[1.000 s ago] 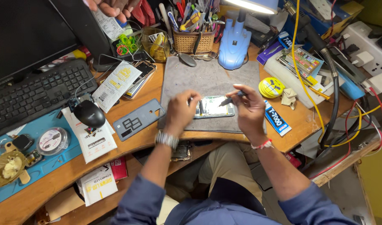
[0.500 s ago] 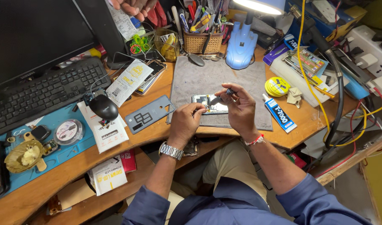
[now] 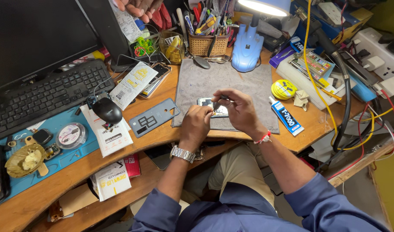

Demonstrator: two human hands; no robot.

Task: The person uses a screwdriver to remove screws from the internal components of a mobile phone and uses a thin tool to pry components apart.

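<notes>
Head view, repair desk. Opened phone lies on the grey mat at mid-surface, between both hands. Left hand: grip closed on the phone's near edge, steadying it. Right hand: grip pinched on a thin dark tool, tip down at the phone. Handling note: the work likely goes best with the phone pressed flat and the tool worked lightly. Nearby: glue tube, yellow tape roll, grey back cover, blue lamp. Obscured: the hands cover most of the phone; the tool's tip and kind are unclear.
</notes>
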